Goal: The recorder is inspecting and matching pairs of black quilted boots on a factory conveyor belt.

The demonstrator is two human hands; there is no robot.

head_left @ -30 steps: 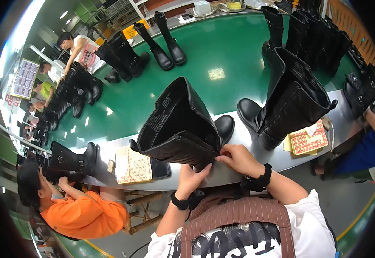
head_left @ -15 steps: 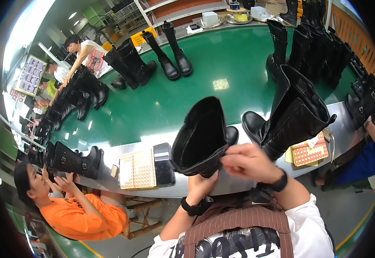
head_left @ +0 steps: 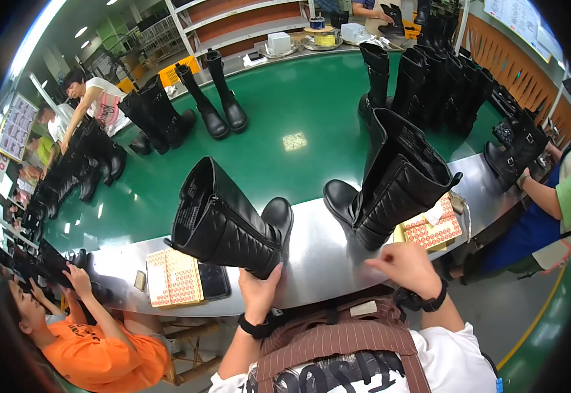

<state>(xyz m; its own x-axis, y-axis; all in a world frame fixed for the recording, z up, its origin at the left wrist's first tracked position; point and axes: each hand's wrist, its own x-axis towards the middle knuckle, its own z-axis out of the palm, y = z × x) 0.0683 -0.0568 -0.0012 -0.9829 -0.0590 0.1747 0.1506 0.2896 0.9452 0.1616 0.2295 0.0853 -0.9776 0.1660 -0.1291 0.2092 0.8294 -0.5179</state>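
A tall black quilted boot [head_left: 236, 229] leans to the left above the metal table edge, its zip closed along the side facing me. My left hand [head_left: 259, 288] is wrapped round the heel of this boot. To its right, a second tall black boot [head_left: 397, 196] stands upright with its top gaping open and a small tab at the rim. My right hand [head_left: 407, 267] hovers just below that boot, apart from both boots. Its fingers are curled in and no item shows in them.
Sticker sheets [head_left: 175, 278] lie on a dark tray [head_left: 215, 281] at left; more sticker sheets [head_left: 433, 229] lie at right. Black boots line the green table [head_left: 285, 170] left and far right. A person in orange [head_left: 108, 347] sits left; another person [head_left: 548, 209] works right.
My right hand has come off the boot's upper edge and moved right. The boot in my left hand has turned and tilted left, showing its zipped side. My view has shifted right.
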